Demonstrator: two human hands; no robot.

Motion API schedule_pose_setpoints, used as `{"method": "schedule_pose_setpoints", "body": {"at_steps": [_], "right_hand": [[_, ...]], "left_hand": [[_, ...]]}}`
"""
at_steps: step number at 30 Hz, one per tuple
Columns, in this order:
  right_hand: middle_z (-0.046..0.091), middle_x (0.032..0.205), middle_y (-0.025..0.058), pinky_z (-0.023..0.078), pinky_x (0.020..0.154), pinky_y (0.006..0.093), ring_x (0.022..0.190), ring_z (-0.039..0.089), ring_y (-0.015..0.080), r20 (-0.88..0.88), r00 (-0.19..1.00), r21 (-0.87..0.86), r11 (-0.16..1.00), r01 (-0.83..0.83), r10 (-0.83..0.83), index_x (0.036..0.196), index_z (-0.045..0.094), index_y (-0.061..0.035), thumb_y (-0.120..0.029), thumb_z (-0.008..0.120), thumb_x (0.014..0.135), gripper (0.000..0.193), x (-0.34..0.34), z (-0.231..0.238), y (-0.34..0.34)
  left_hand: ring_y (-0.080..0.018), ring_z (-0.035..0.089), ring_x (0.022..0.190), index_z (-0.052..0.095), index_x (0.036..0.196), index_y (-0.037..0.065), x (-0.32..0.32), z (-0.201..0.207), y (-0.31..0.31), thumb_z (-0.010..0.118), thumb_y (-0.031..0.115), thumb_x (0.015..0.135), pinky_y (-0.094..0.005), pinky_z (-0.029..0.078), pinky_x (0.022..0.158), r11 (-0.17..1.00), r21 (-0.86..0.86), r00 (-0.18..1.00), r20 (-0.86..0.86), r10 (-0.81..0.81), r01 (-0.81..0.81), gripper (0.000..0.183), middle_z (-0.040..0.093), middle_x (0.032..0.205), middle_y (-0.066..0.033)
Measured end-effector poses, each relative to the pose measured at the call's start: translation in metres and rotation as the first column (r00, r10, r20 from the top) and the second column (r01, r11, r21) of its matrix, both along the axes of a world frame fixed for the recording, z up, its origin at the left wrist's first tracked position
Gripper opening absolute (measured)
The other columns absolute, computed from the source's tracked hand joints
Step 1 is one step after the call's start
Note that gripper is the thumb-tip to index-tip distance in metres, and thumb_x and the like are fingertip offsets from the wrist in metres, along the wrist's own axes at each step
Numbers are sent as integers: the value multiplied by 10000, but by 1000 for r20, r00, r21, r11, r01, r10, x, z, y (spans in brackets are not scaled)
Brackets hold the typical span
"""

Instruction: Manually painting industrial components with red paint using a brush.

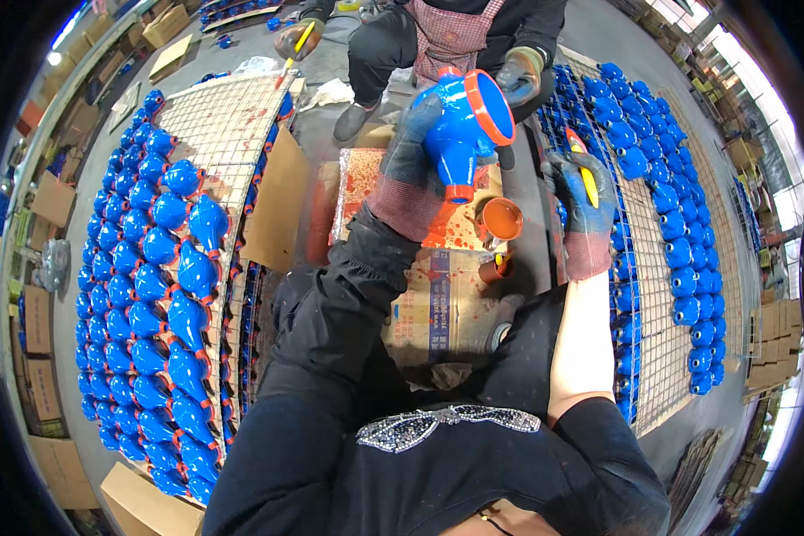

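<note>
My left hand (409,147), in a dark glove with a maroon cuff, grips a glossy blue metal housing (456,134) and holds it up at centre. Its wide round opening has a red rim facing right, and a smaller port below is red-edged too. To the right, my gloved right hand (590,210) is closed around a yellow-handled paintbrush (590,186) with a red tip, apart from the housing. Beneath the housing, a cup of red paint (487,234) stands near a second reddish cup (493,272) that has a brush in it.
Wire-mesh racks (214,112) on the left and another rack (657,357) on the right carry rows of blue housings. Opposite me sits a co-worker in a checked apron (451,31), one gloved hand holding a yellow brush (300,43). Red-spattered cardboard (359,192) lies between us.
</note>
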State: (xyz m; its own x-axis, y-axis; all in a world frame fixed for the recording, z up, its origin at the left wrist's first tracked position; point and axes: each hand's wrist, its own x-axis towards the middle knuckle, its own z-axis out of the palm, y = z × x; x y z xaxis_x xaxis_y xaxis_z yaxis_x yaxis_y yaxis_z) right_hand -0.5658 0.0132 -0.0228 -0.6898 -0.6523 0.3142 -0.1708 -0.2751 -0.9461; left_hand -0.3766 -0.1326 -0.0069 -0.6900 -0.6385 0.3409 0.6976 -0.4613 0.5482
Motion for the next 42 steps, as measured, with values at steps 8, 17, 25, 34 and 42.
{"method": "schedule_pose_setpoints", "body": {"at_steps": [8,17,25,34,42], "right_hand": [[647,1012,104,553,750,257,893,659,163,-123,991,53,997,-54,60,1048,592,-20,3,649,861,197,17,-6,-7],[642,1042,112,540,739,265,898,658,174,-518,855,152,987,61,26,1050,594,-30,8,633,872,187,12,-20,-9],[632,938,49,481,778,247,858,593,112,-358,925,92,991,-99,126,1033,614,-30,4,645,859,181,28,-25,-14],[646,914,43,489,742,240,828,598,100,-408,897,185,977,-104,173,1052,627,-30,-24,647,869,184,35,-20,-8],[664,900,54,490,702,238,796,604,95,-451,877,190,978,-89,167,1051,647,-38,-14,658,856,197,40,-14,-2]], "left_hand": [[-243,600,1030,416,1267,16,-1,-7,-12,672,251,786,-386,539,863,917,-162,929,13,370,-364,593,557,1141,-143],[-245,558,1065,355,1346,43,-1,-8,-15,764,119,702,-416,507,912,917,-119,923,7,385,-382,767,507,1193,-143],[-255,591,1027,407,1313,20,-6,-25,-31,746,162,730,-415,534,875,949,-97,954,-34,298,-300,690,543,1167,-142],[-305,635,1001,448,1280,13,-6,-16,-16,720,232,751,-429,561,849,986,-15,986,2,167,-167,634,586,1137,-177],[-315,630,1021,388,1322,1,-7,-16,-12,718,245,742,-435,559,853,983,-91,987,-40,156,-159,710,579,1152,-193]]}}
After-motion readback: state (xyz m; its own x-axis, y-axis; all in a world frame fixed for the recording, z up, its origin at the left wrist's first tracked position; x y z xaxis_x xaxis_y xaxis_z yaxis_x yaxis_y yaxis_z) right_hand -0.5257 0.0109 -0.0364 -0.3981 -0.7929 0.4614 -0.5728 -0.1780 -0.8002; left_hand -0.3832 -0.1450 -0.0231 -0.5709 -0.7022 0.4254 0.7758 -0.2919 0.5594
